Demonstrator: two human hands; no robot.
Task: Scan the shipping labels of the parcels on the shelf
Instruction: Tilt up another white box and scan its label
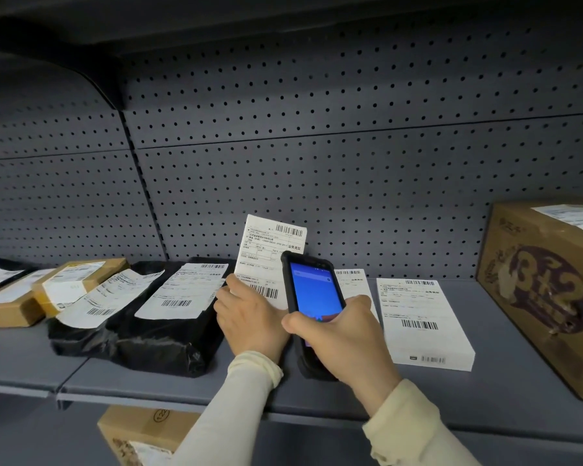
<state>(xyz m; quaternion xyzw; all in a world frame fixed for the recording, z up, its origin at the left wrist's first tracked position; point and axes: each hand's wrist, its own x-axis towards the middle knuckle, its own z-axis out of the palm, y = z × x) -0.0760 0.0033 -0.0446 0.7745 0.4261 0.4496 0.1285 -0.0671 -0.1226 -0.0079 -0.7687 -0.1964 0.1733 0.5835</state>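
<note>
My left hand [249, 317] grips a white boxed parcel [266, 253] by its lower edge and tilts it upright, shipping label and barcodes facing me. My right hand [344, 334] holds a black handheld scanner [312, 294] with a lit blue screen, just right of that parcel and overlapping its lower right corner. On the grey shelf [169, 381] a flat white box [421, 321] with a label lies to the right. Another white labelled parcel [354, 280] lies partly hidden behind the scanner.
Two black bagged parcels [169, 324] with white labels lie left of my hands, and brown cardboard boxes [74, 284] lie farther left. A large printed carton [549, 290] stands at the right end. A perforated back panel [317, 163] closes the shelf. A carton [142, 432] sits below.
</note>
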